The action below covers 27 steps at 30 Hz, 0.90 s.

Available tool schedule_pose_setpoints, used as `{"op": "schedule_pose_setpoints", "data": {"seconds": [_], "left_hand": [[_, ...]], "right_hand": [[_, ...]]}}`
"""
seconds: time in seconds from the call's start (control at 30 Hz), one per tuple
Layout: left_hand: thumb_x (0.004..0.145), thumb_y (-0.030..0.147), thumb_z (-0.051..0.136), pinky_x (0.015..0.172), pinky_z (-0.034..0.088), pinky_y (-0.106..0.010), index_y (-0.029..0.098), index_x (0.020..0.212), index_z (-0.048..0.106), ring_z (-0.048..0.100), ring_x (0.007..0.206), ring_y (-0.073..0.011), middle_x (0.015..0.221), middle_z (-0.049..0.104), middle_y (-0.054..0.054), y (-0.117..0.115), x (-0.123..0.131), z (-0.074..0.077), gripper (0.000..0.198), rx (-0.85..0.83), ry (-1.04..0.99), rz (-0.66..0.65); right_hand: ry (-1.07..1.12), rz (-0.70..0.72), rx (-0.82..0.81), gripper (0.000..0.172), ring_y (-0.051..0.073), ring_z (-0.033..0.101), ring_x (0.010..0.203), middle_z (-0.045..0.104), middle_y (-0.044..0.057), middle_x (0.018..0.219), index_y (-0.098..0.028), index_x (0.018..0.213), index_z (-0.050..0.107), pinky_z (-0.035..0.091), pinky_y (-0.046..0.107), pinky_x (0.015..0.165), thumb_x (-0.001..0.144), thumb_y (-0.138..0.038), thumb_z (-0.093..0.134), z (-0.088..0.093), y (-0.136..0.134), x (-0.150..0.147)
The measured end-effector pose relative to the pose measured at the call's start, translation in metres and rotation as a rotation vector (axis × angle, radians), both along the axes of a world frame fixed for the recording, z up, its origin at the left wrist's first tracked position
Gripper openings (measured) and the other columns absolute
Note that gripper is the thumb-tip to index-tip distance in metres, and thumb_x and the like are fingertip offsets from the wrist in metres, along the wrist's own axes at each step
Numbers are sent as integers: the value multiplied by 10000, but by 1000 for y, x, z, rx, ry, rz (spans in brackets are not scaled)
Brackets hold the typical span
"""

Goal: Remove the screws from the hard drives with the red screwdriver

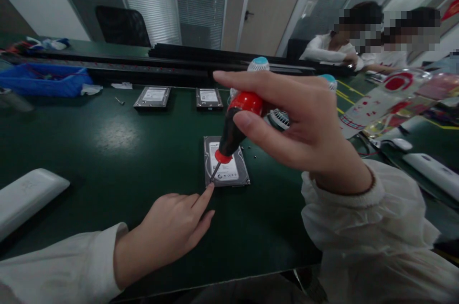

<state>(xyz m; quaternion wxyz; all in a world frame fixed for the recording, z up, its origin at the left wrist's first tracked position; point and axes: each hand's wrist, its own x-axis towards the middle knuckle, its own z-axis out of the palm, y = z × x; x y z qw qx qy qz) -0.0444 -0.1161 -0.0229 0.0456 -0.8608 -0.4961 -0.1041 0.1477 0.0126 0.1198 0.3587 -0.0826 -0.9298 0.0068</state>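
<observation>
A hard drive (233, 170) lies flat on the dark green table (107, 151) in front of me. My right hand (301, 127) is closed round the red and black handle of a screwdriver (234, 124), held upright with its tip at the drive's near left corner. My left hand (172, 227) rests on the table, index finger stretched out and touching that same corner beside the tip, the other fingers curled.
Two more hard drives (153, 97) (209, 98) lie farther back. A blue bin (43, 79) sits at far left, a white pad (25, 196) at near left. Small screws (255, 155) lie right of the drive. Two people sit at far right.
</observation>
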Motion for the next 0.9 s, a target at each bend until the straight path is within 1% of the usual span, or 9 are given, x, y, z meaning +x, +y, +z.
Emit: {"op": "schedule_pose_setpoints", "data": {"seconds": [0.1,0.23,0.4,0.47,0.57,0.67,0.73,0.8,0.9], "left_hand": [[997,302,441,537,581,-351,73,1343,575,726,670,-223,929,771,-101,0,0,0,436,2,1,4],[998,300,440,518,573,-358,66,1349,561,723,662,-226,919,769,-97,1,0,-1,439,10,-17,0],[1002,302,432,509,564,-369,59,1352,549,709,636,-226,867,759,-75,-1,-1,-2,441,17,-27,-3],[1002,300,431,498,556,-368,54,1350,548,701,618,-222,847,752,-70,-1,-1,-2,442,11,-19,-7],[1000,296,434,496,551,-366,50,1341,554,694,607,-220,821,743,-65,-1,-1,-1,438,15,-16,-13],[1002,295,426,488,548,-369,50,1335,557,691,599,-222,810,738,-61,0,0,-1,434,21,-22,-16],[1003,296,425,487,551,-372,50,1332,560,695,605,-224,824,743,-65,1,0,0,433,21,-29,-16],[1002,297,426,496,559,-375,46,1326,565,702,620,-227,846,749,-76,1,0,0,433,18,-24,-15],[1003,299,422,506,564,-376,45,1335,562,705,628,-228,857,754,-85,1,0,0,442,5,-17,-8]], "right_hand": [[-58,-55,7,449,149,696,1029,711,42,1137,-119,1330,527,543,289,941,1008,-414,422,1,1,0],[-129,25,-33,496,132,677,1001,673,62,1201,-106,1440,386,530,292,912,1037,-385,307,2,4,0],[-40,-137,45,414,107,652,707,675,6,792,-117,1137,640,500,246,696,1001,-446,429,2,2,1],[-68,-115,39,440,135,666,774,697,52,871,-64,1161,633,500,281,729,1007,-394,385,3,1,1],[-111,8,18,424,136,672,1003,681,74,1170,-63,1318,520,514,287,878,979,-272,375,4,2,2],[-74,-37,36,337,92,685,882,699,-3,1027,-141,1224,580,532,248,841,986,-336,442,4,2,2],[-75,-85,41,377,88,662,772,682,-12,902,-132,1163,611,533,250,784,987,-422,449,4,3,1],[-107,-35,14,424,106,660,842,686,19,985,-84,1233,577,528,272,816,994,-392,408,4,4,2],[-130,92,-30,442,116,653,1053,662,57,1255,-62,1351,492,512,265,894,970,-258,383,5,6,3]]}}
